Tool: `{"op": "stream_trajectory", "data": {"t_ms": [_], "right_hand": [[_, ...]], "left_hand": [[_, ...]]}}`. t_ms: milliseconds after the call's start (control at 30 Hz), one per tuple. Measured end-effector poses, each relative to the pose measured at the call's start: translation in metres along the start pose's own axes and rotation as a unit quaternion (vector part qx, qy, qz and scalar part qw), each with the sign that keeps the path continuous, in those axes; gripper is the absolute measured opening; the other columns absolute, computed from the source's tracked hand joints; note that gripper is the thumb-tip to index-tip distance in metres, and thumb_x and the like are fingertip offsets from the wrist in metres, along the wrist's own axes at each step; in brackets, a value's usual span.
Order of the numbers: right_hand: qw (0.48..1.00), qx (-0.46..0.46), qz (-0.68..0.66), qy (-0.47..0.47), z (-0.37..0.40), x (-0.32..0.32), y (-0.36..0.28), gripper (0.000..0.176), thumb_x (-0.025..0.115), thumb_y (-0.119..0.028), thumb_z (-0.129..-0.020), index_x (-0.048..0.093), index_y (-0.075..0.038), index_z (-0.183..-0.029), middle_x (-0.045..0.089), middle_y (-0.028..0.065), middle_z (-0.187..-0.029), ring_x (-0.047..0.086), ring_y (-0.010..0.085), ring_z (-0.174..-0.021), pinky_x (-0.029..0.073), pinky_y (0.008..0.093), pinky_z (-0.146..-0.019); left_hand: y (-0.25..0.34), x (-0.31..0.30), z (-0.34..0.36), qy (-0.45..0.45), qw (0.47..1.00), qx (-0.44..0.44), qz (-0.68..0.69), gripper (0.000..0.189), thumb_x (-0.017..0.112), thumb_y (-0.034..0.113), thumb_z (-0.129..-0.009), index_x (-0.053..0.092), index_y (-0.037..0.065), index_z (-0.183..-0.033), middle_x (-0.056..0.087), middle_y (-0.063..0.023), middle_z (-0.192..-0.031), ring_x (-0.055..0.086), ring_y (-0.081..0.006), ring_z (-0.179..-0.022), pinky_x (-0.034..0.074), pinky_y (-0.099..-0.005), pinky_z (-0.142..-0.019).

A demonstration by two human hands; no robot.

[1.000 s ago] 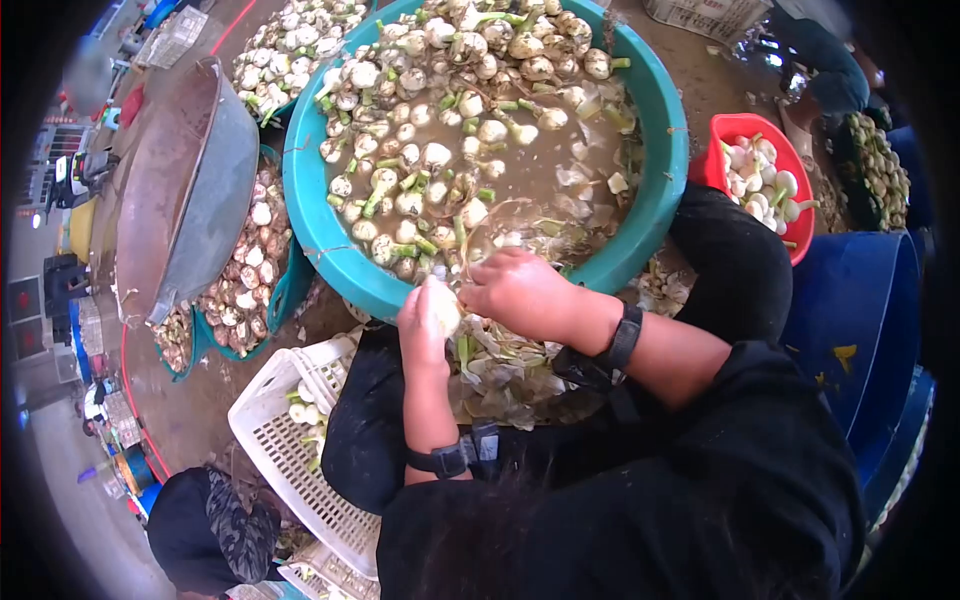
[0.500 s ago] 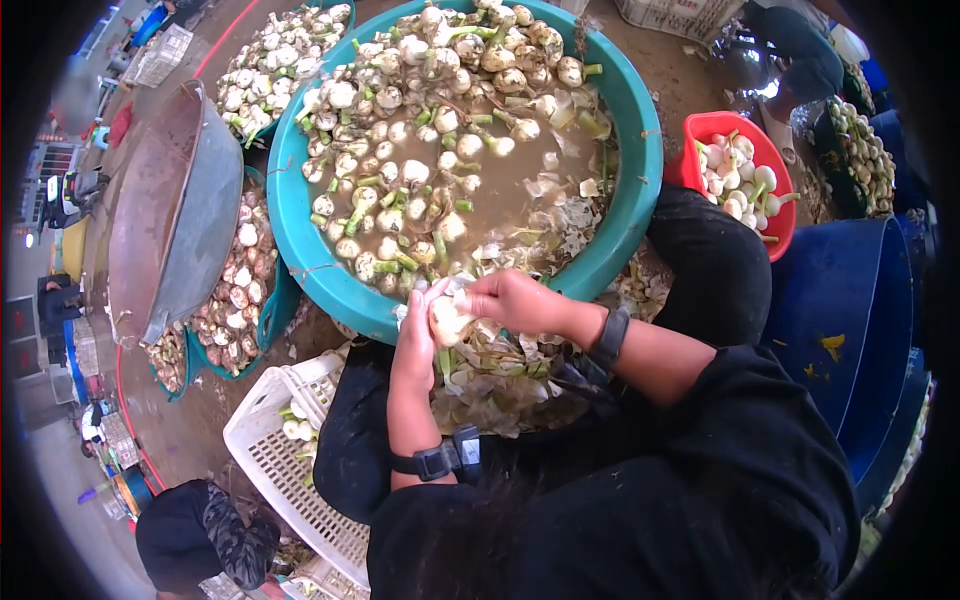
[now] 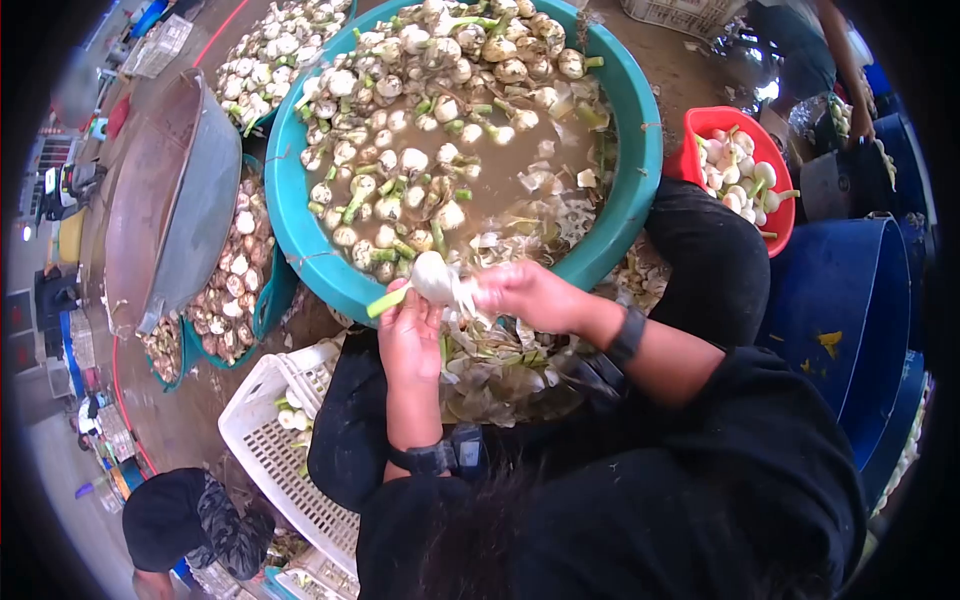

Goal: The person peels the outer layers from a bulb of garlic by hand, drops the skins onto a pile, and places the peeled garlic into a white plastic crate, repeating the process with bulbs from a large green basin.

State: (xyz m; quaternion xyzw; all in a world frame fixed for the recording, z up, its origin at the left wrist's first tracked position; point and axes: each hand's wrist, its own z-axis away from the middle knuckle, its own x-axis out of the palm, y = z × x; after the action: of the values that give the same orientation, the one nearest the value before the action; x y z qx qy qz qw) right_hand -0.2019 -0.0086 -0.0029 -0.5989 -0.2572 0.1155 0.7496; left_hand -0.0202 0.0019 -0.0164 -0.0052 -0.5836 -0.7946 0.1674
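Note:
A white garlic bulb (image 3: pixel 433 277) with a short green stem is in my left hand (image 3: pixel 411 338), its stem pointing left and down. My right hand (image 3: pixel 528 296) is at the bulb's right side, fingers pinched on a loose strip of pale skin (image 3: pixel 464 296) that hangs from it; the fingertips are slightly blurred. Both hands are above the near rim of a big teal tub (image 3: pixel 330 283). Inside the tub, many unpeeled, muddy garlic bulbs (image 3: pixel 413 160) sit in brown water, with loose skins floating at the right. Below my hands lies a heap of peeled-off skins (image 3: pixel 510 375).
A red basin (image 3: pixel 690 160) of clean bulbs stands at the right, beside blue barrels (image 3: pixel 822 300). On the left are a white crate (image 3: pixel 262 440), a metal wheelbarrow tray (image 3: pixel 185 200) and teal baskets of bulbs (image 3: pixel 232 300). Another person (image 3: pixel 185 525) bends at lower left.
The bulb has turned so its stem points left and its white surface shows. My right hand has drawn slightly to the right, pulling skin away from the bulb.

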Motion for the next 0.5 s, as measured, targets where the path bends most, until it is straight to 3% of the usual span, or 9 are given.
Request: {"op": "stream_trajectory", "data": {"t_ms": [67, 133, 167, 267, 300, 333, 400, 433, 500], "right_hand": [[0.995, -0.083, 0.05, 0.02, 0.019, -0.001, -0.005, 0.023, 0.052, -0.016, -0.089, 0.058, 0.001, -0.103, 0.061, 0.0005, -0.091, 0.052, 0.0059, -0.08, 0.044, 0.0236, -0.071], [0.996, -0.026, -0.084, 0.03, 0.035, -0.012, -0.029, 0.02, 0.052, -0.014, -0.089, 0.059, 0.0, -0.101, 0.062, 0.0016, -0.09, 0.053, 0.0061, -0.082, 0.044, 0.024, -0.072], [0.982, -0.101, -0.124, 0.101, 0.034, -0.014, -0.028, 0.017, 0.05, -0.012, -0.089, 0.059, 0.0, -0.098, 0.062, 0.0034, -0.088, 0.054, 0.0061, -0.081, 0.044, 0.0232, -0.071], [0.977, -0.072, -0.134, 0.146, 0.028, -0.028, -0.071, 0.021, 0.048, -0.017, -0.089, 0.058, 0.0, -0.096, 0.062, 0.0028, -0.086, 0.059, 0.01, -0.074, 0.047, 0.026, -0.068], [0.983, -0.036, 0.084, 0.16, 0.017, -0.035, -0.064, 0.024, 0.051, -0.02, -0.087, 0.059, 0.0, -0.097, 0.064, 0.0092, -0.083, 0.062, 0.0172, -0.072, 0.049, 0.0304, -0.065], [0.91, -0.058, 0.384, 0.146, 0.008, -0.031, -0.058, 0.023, 0.055, -0.022, -0.083, 0.06, -0.001, -0.09, 0.063, 0.0163, -0.077, 0.063, 0.0254, -0.071, 0.049, 0.0349, -0.063], [0.817, 0.012, 0.564, 0.12, -0.004, -0.015, -0.044, 0.021, 0.056, -0.023, -0.08, 0.06, -0.003, -0.081, 0.061, 0.0196, -0.074, 0.061, 0.0318, -0.071, 0.048, 0.04, -0.062], [0.849, -0.009, 0.512, 0.131, -0.009, -0.004, -0.044, 0.023, 0.055, -0.025, -0.08, 0.059, -0.003, -0.077, 0.061, 0.0184, -0.072, 0.061, 0.0321, -0.069, 0.048, 0.0409, -0.062], [0.884, -0.027, 0.443, 0.146, -0.023, 0.015, -0.047, 0.025, 0.053, -0.027, -0.079, 0.059, -0.004, -0.072, 0.061, 0.0172, -0.068, 0.06, 0.0331, -0.066, 0.048, 0.042, -0.061]], "left_hand": [[0.008, -0.002, 0.001, 0.058, 0.95, -0.156, 0.263, 0.012, 0.054, 0.006, -0.086, 0.054, 0.005, -0.098, 0.058, -0.0091, -0.104, 0.06, -0.0167, -0.086, 0.052, -0.0271, -0.073], [0.008, -0.017, -0.004, 0.067, 0.946, -0.177, 0.263, 0.012, 0.056, 0.011, -0.085, 0.054, 0.004, -0.095, 0.06, -0.0064, -0.093, 0.06, -0.0145, -0.076, 0.054, -0.0283, -0.071], [0.004, -0.03, -0.012, 0.081, 0.927, -0.197, 0.309, 0.012, 0.057, 0.014, -0.085, 0.054, 0.005, -0.093, 0.061, -0.0056, -0.088, 0.06, -0.0144, -0.072, 0.054, -0.0278, -0.069], [0.016, -0.025, -0.011, 0.113, 0.928, -0.17, 0.312, 0.015, 0.059, 0.019, -0.085, 0.054, 0.005, -0.086, 0.058, -0.0029, -0.072, 0.059, -0.0138, -0.067, 0.052, -0.0259, -0.063], [0.018, -0.019, -0.009, 0.136, 0.959, -0.104, 0.226, 0.016, 0.058, 0.02, -0.085, 0.053, 0.005, -0.085, 0.057, -0.0026, -0.071, 0.057, -0.0128, -0.065, 0.051, -0.0239, -0.061], [0.018, -0.013, -0.008, 0.155, 0.977, -0.038, 0.138, 0.017, 0.057, 0.02, -0.086, 0.053, 0.005, -0.083, 0.056, -0.0023, -0.07, 0.056, -0.0118, -0.063, 0.049, -0.022, -0.059], [0.012, -0.005, -0.005, 0.152, 0.987, 0.05, 0.03, 0.016, 0.061, 0.015, -0.082, 0.05, 0.003, -0.082, 0.053, -0.0041, -0.072, 0.054, -0.014, -0.063, 0.047, -0.0253, -0.059], [0.01, -0.004, -0.001, 0.124, 0.961, 0.195, -0.154, 0.017, 0.063, 0.012, -0.079, 0.05, 0.002, -0.081, 0.053, -0.0067, -0.074, 0.054, -0.0175, -0.066, 0.046, -0.0283, -0.06], [0.022, 0.007, 0.009, 0.052, 0.822, 0.399, -0.403, 0.02, 0.067, 0.004, -0.07, 0.05, 0.001, -0.08, 0.052, -0.0123, -0.079, 0.053, -0.028, -0.071, 0.044, -0.0367, -0.063]]}}
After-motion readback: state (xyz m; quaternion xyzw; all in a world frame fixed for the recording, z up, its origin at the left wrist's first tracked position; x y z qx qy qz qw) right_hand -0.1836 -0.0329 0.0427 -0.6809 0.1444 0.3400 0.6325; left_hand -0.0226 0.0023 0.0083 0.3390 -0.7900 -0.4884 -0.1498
